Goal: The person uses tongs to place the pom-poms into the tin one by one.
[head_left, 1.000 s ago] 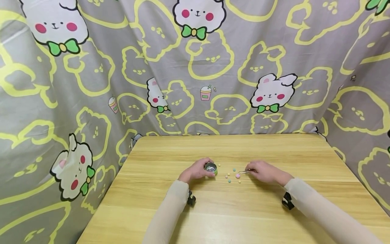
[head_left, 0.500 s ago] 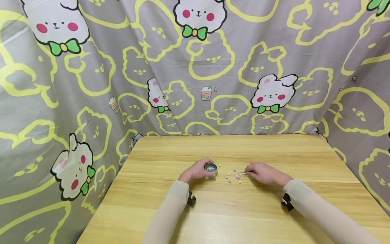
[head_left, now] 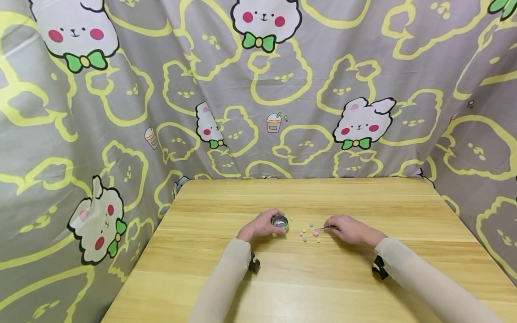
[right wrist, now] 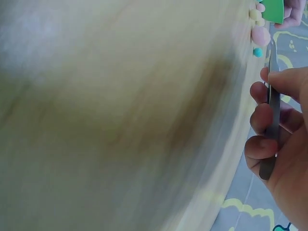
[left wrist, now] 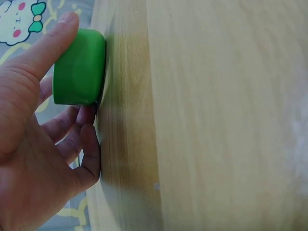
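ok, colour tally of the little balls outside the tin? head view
Yellow balls: 3
Teal balls: 2
Pink balls: 2 (one large, one small)
Total: 7

No text, brand or number can be read. On the curtain, two printed cups, at one and nine o'clock from the head view's centre, carry green labels, too small for reading any word.
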The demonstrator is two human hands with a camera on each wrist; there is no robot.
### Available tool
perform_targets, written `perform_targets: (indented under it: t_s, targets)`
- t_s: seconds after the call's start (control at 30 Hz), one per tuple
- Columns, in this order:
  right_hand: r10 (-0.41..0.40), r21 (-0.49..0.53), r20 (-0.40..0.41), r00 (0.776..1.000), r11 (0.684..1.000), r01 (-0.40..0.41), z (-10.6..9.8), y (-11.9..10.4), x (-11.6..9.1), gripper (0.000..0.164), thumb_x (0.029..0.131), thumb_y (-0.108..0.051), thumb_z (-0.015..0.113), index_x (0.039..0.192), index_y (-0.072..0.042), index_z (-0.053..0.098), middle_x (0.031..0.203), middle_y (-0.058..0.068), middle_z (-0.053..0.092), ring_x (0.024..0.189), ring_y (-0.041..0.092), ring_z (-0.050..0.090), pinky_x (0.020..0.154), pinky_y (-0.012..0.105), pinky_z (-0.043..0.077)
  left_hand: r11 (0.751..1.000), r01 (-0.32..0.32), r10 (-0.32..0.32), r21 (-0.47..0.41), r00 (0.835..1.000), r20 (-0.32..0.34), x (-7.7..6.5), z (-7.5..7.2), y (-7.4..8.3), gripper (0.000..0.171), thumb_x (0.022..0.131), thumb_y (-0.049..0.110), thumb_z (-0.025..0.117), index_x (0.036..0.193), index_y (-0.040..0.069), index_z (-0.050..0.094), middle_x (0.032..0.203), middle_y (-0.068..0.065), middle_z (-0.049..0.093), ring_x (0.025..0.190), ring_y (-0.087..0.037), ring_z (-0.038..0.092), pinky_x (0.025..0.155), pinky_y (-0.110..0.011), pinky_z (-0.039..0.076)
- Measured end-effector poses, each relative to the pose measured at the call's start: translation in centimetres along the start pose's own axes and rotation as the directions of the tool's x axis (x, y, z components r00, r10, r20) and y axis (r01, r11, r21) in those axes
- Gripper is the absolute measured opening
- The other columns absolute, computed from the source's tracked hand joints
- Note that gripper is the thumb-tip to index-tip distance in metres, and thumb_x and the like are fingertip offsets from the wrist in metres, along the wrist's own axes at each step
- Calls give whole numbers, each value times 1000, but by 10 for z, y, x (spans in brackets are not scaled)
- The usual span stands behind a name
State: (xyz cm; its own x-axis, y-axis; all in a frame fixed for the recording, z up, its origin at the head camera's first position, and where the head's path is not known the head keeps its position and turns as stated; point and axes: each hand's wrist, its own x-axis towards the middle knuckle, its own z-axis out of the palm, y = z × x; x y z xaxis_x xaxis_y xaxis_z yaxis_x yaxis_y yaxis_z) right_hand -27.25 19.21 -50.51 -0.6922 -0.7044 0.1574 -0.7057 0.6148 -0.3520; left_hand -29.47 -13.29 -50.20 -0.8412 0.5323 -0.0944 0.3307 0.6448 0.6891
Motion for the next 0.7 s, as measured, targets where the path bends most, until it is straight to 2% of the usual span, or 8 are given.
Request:
perform_targets:
  t_s: [0.43,0.7]
  targets:
    - [66,105,-44,997,993,-61,1,9,3,16,94,-7,55,102,-14,67,96,-3,66,88,15,61,72,36,49,999,31,-31,-7,999,8,1,0,0,55,77,32,79,124,17,54,113,1,57,100,-13,54,85,-28,44]
    - [102,130,-79,992,987,-91,-3,10,6,15,95,-9,54,104,-11,67,98,0,66,85,12,58,70,35,48,1000,10,-10,12,1000,6,0,0,1,54,78,31,78,123,15,54,113,-1,58,102,-16,54,87,-31,43]
